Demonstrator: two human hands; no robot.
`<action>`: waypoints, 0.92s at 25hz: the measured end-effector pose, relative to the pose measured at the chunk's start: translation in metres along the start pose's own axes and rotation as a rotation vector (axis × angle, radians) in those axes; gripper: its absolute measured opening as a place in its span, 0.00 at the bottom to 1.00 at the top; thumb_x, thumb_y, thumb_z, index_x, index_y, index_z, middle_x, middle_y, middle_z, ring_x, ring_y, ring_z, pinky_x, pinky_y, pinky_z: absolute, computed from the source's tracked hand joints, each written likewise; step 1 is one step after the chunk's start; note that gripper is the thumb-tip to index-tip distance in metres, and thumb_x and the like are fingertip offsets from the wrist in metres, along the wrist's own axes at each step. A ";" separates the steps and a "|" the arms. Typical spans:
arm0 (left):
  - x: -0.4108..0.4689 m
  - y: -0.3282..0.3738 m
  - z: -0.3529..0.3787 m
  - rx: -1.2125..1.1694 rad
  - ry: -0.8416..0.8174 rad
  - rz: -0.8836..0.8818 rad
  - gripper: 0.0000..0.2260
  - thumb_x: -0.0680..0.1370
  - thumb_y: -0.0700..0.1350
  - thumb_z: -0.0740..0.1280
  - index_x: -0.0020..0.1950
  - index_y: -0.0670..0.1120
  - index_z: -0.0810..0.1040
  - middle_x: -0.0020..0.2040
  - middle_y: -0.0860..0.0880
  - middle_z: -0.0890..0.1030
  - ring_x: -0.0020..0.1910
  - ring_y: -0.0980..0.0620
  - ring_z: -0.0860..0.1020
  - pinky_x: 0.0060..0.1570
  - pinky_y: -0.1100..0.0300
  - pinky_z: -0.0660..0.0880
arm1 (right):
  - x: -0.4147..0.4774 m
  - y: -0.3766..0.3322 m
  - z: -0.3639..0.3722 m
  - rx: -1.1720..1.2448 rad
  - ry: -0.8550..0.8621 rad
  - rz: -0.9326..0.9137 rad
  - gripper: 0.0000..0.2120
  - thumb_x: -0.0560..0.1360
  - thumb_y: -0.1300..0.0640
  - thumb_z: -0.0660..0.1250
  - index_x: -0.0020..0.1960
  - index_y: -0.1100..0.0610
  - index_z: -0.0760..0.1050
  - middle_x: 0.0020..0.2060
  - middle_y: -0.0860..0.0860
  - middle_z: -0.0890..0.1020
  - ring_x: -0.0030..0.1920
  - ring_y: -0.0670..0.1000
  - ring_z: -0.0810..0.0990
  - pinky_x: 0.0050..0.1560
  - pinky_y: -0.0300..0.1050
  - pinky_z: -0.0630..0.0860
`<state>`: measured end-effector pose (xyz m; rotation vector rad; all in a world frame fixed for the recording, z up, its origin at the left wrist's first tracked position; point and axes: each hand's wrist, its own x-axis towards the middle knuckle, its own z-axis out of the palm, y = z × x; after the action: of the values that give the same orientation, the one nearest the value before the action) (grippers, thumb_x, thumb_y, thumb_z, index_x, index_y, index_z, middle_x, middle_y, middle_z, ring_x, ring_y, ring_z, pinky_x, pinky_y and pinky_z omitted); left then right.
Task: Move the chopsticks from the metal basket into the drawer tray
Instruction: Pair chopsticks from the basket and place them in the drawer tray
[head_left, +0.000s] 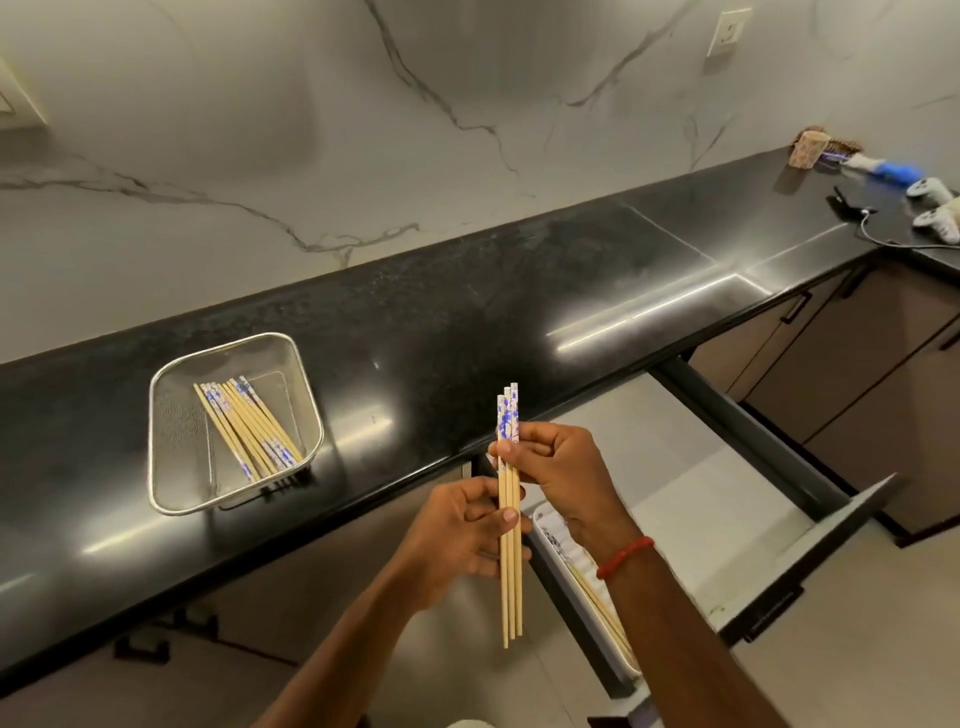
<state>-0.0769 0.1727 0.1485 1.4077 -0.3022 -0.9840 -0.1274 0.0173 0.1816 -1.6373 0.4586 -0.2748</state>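
Chopsticks (509, 519) — upright between both hands

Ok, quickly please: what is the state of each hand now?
Left hand: holds the chopsticks, around the middle.
Right hand: pinches the same chopsticks, near their patterned tops.

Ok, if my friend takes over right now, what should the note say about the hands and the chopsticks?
Left hand: grips three wooden chopsticks with blue-patterned tops low down.
Right hand: pinches the same bundle near its top, upright by the open dark drawer.
Square metal mesh basket on the black counter: more chopsticks inside.
Done: a few chopsticks lie in the white tray in the drawer.
Left: lay these three in, then fetch the rest.
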 end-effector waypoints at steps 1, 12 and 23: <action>0.002 -0.004 0.007 0.001 0.009 -0.008 0.07 0.79 0.40 0.70 0.56 0.45 0.82 0.49 0.40 0.88 0.45 0.38 0.87 0.40 0.52 0.84 | -0.003 0.005 -0.005 0.010 0.010 0.015 0.11 0.75 0.55 0.73 0.56 0.56 0.83 0.43 0.50 0.88 0.43 0.49 0.88 0.44 0.40 0.83; 0.030 -0.031 0.074 0.116 0.054 -0.069 0.03 0.79 0.40 0.69 0.52 0.44 0.82 0.44 0.45 0.89 0.42 0.41 0.88 0.38 0.51 0.85 | -0.022 0.051 -0.071 0.033 -0.010 0.118 0.06 0.74 0.55 0.74 0.51 0.50 0.84 0.40 0.42 0.88 0.43 0.47 0.88 0.44 0.37 0.83; 0.046 -0.043 0.069 0.067 0.111 -0.122 0.08 0.76 0.48 0.75 0.48 0.45 0.86 0.44 0.45 0.89 0.44 0.45 0.88 0.39 0.55 0.85 | 0.012 0.085 -0.145 -0.201 0.235 0.126 0.05 0.74 0.62 0.74 0.49 0.57 0.83 0.44 0.56 0.88 0.41 0.53 0.88 0.44 0.47 0.84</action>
<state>-0.1153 0.0989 0.1062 1.5502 -0.1696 -0.9986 -0.1912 -0.1232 0.1140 -1.7703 0.7862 -0.3374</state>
